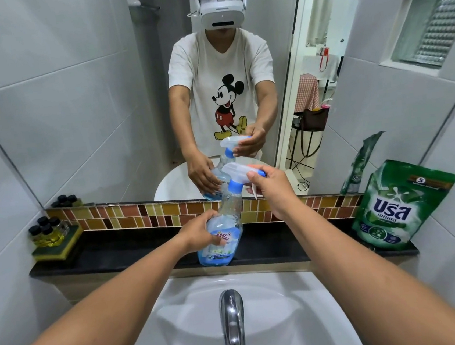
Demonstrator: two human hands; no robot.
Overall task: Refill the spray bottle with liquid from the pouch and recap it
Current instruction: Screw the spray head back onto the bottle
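The spray bottle [221,229] stands upright on the dark ledge [117,257] behind the sink [291,306], at 12 o'clock from the tap [232,323]. Its base sits near the ledge's front edge, above the basin. The bottle is mostly clear, with blue liquid showing only in the lower part, so I judge it close to empty and light.

My left hand [199,235] wraps the bottle's lower body, fingers closed around the label. My right hand [271,188] is closed over the spray head [237,171] at the top, thumb and fingers pinching the nozzle end; the blue collar [235,187] below it is seated on the neck. I judge the step in hand to be unscrewing the head.

Risks from here:
- If my left grip is loose, the bottle turns with the collar and the head does not release.
- A light bottle near the ledge edge can tip toward 6 o'clock into the sink if I pull sideways on the head.
- I cannot see a dip tube; if there is one, it may drip on the ledge when the head is lifted.

The green pouch [398,207] leans against the wall at 3 o'clock, well apart from the bottle. It looks soft, and may slump or spill if squeezed during pouring.

Small bottles [45,229] stand on a sponge [60,246] at 9 o'clock, clear of the work.
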